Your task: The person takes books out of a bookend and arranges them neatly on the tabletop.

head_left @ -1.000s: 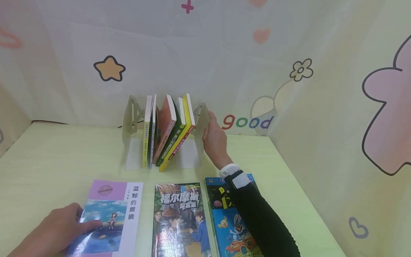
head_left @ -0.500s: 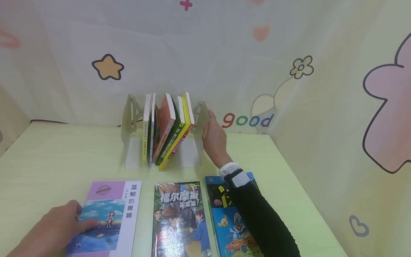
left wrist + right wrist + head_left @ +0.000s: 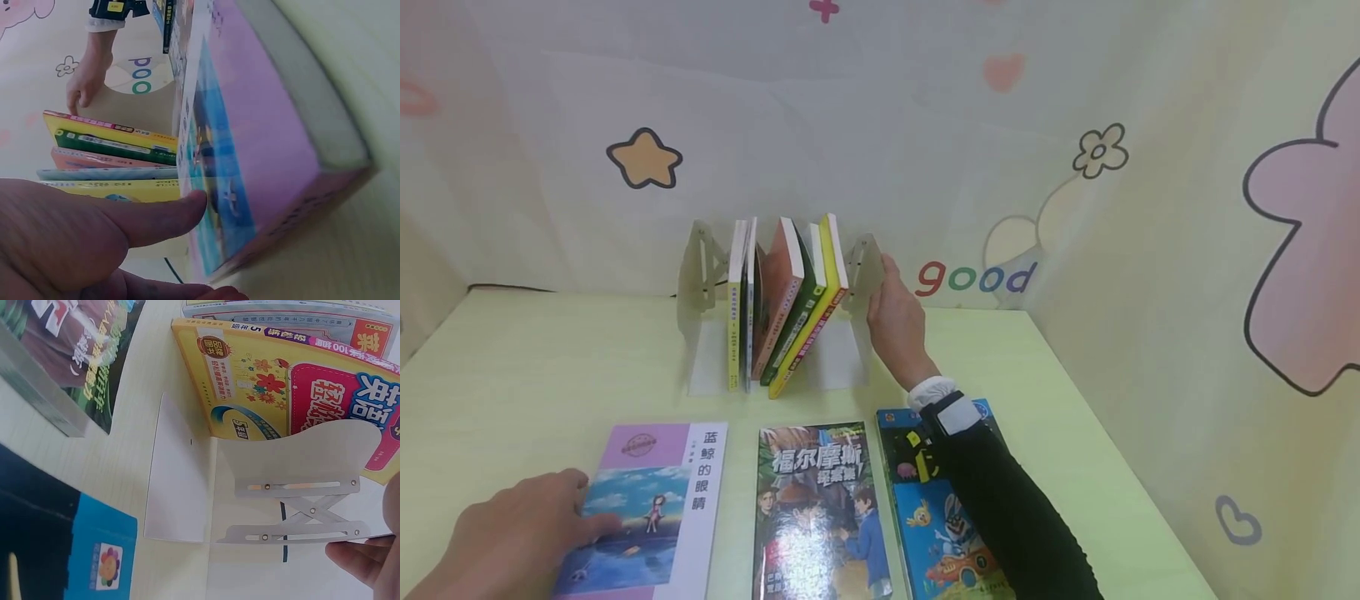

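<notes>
At the lower left of the head view, my left hand (image 3: pixel 512 533) grips the left edge of a thick paperback book (image 3: pixel 700 517) with a purple, white and blue cover. In the left wrist view, its thumb (image 3: pixel 169 219) lies on the cover, with the other fingers by the book's edge. My right hand (image 3: pixel 901 325) holds the right end plate of a pale expandable bookend (image 3: pixel 842 354) at the back. Between its plates, a yellow book (image 3: pixel 808 342), a green book (image 3: pixel 793 333) and a pinkish book (image 3: pixel 778 312) lean right; thinner books (image 3: pixel 735 333) stand nearly upright at the left.
A detective comic book (image 3: pixel 820 517) lies flat at front centre. Right of it lies a blue book (image 3: pixel 958 542), partly under my right forearm (image 3: pixel 1007 508). A printed cloth backdrop (image 3: pixel 880 125) rises behind the pale table (image 3: pixel 550 375).
The head view has shifted slightly. Both hands keep their holds; the left-hand book and the books in the bookend show no clear movement.
</notes>
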The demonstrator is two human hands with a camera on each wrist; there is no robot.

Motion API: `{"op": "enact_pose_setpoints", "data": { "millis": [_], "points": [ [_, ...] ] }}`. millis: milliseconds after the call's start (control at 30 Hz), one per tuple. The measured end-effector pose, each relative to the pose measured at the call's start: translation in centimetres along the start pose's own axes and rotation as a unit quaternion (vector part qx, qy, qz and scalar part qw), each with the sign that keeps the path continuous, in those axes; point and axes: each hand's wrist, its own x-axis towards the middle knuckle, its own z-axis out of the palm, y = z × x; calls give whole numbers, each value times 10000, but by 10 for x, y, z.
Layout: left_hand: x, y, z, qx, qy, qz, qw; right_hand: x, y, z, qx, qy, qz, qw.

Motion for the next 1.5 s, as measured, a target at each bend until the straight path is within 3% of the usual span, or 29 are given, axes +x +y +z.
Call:
{"op": "enact_pose_setpoints", "data": {
  "millis": [167,333,467,567,667,767,867,933,1267,1500],
  "points": [
    [-1,4,-8,277,345,22,9990,1,-2,-1,82,-3,-8,10000],
    [-5,16,-21,280,1036,70,9942,2,-3,-1,103,-22,-34,9999],
    [-11,40,-33,-129,1919,220,9811,1,-2,-1,43,-7,-3,10000],
    [-17,64,-46,-455,2682,521,9609,1,-2,-1,15,-16,17,10000],
    [-23,87,-61,-758,3206,963,9393,1,-1,-2,21,-56,40,10000],
    [-25,105,-75,-1060,3736,1588,9077,0,-1,-2,10,-101,49,9999],
    [-21,119,-86,-1255,4047,2184,8791,1,-1,-3,-23,-90,8,10000],
    [-13,127,-92,-1318,4105,2471,8678,2,-1,-3,-17,-57,-22,10000],
    [41,151,-109,-929,3892,3240,8573,1,0,-5,-52,-86,72,9999],
    [65,151,-112,-472,3684,3183,8722,-1,-1,-3,-96,-168,165,9997]
  ]
}}
